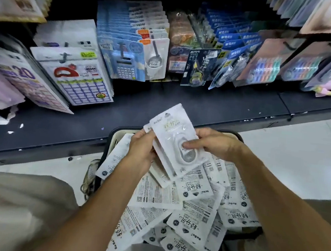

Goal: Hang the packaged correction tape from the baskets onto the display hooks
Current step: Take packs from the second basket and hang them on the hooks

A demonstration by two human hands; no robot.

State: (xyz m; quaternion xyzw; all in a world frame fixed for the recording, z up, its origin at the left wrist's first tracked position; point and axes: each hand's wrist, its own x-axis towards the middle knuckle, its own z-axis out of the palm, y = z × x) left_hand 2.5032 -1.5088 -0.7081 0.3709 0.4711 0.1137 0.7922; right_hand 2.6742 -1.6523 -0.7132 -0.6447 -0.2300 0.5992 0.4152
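1. Your left hand (pixel 141 147) curls its fingers round the left edge of a small stack of white packets, gripping them from behind with the fingertips wrapped onto the front edge.
2. Your right hand (pixel 212 142) pinches the top packet (pixel 174 135) of that stack, thumb lying across the clear blister, the other fingers tucked behind the card.
3. The top packet is a white card with a rounded header, faint gold lettering near its upper end and a clear oval blister holding a pale correction tape body; it tilts with its header toward the upper left.
4. How many packets sit under it in your left hand is hard to count; it looks like two or three edges fanned out.
5. Both hands hover just above the basket (pixel 238 134), whose dark rim shows behind your right hand.
6. The basket is heaped with loose packets (pixel 194 222), most lying back-up, showing black printed text, barcodes and a round "26" mark.
7. Beyond the basket runs a dark shelf ledge (pixel 162 103).
8. Above the ledge, rows of carded goods hang on the display: blue calculator cards (pixel 124 61), a dark PET-labelled tape pack (pixel 198 66) and blue-headed packs (pixel 231 39) to its right.
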